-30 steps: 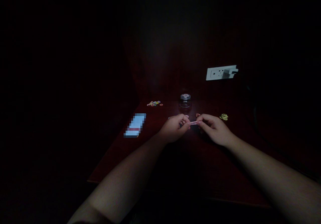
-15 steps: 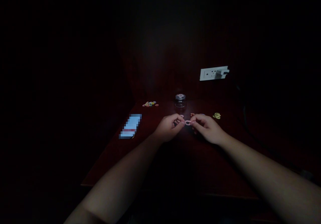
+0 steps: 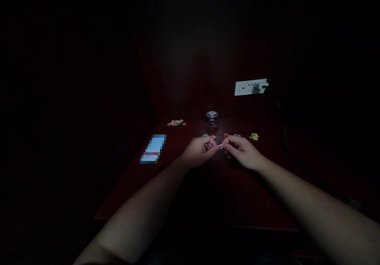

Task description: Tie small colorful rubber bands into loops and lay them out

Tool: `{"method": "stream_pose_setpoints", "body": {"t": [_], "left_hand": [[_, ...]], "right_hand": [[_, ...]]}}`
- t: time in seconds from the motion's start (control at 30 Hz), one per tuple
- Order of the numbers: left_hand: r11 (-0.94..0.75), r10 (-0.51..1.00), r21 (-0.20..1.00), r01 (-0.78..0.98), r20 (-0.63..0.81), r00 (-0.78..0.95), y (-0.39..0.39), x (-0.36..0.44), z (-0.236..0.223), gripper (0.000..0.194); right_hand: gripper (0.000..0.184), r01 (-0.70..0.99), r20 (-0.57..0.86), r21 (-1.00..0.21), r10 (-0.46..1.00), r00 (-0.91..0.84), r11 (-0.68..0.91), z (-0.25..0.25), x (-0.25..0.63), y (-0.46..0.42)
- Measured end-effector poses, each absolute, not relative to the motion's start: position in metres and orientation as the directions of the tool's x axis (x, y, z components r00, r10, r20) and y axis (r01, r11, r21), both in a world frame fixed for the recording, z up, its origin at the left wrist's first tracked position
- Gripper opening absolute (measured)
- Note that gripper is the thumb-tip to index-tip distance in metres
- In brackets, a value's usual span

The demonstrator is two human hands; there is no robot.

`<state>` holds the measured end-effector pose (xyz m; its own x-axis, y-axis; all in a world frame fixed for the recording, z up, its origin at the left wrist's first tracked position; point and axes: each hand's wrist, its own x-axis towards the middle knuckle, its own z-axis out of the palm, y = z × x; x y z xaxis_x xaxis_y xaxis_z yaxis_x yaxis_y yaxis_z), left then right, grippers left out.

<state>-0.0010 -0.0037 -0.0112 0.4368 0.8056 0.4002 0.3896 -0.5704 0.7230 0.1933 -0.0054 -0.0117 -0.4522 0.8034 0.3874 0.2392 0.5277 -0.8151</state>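
Note:
A small pink hair tie point(image 3: 220, 146) is pinched at both ends, held between my two hands above the dark red table point(image 3: 213, 201). My left hand point(image 3: 199, 151) grips its left end with thumb and forefinger. On its other end are the fingertips of my right hand point(image 3: 242, 151). Just beyond my hands lie a green hair tie point(image 3: 204, 135), a pale pink one point(image 3: 213, 137), orange ones point(image 3: 226, 135) and purple ones point(image 3: 237, 135), partly hidden by my fingers. Yellow hair ties point(image 3: 254, 137) form a small heap to the right.
A clear lidded jar point(image 3: 211, 119) stands at the back middle. Mixed coloured hair ties point(image 3: 175, 122) lie at the back left, and a phone with a lit, blurred screen point(image 3: 153, 149) rests nearer on that side. A wall socket point(image 3: 251, 87) holds a plug with a dark cable point(image 3: 285, 134).
The pink hair tie, an open ring before, is now drawn into a narrow flat loop between my fingers. My view has shifted slightly, and more of the green and purple ties shows.

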Motion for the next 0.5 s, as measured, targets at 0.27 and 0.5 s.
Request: {"method": "stream_pose_setpoints", "body": {"t": [0.27, 0.5], "left_hand": [[-0.544, 0.821, 0.737, 0.401, 0.369, 0.436, -0.0046, -0.0007, -0.0093, 0.026], [-0.572, 0.800, 0.730, 0.374, 0.396, 0.451, -0.0029, -0.0013, -0.0114, 0.024]], "right_hand": [[0.021, 0.220, 0.405, -0.816, 0.800, -0.442, 0.535, -0.0111, 0.1946, -0.0052], [0.015, 0.270, 0.455, -0.755, 0.774, -0.441, 0.598, -0.0124, 0.1955, -0.0039]]}}
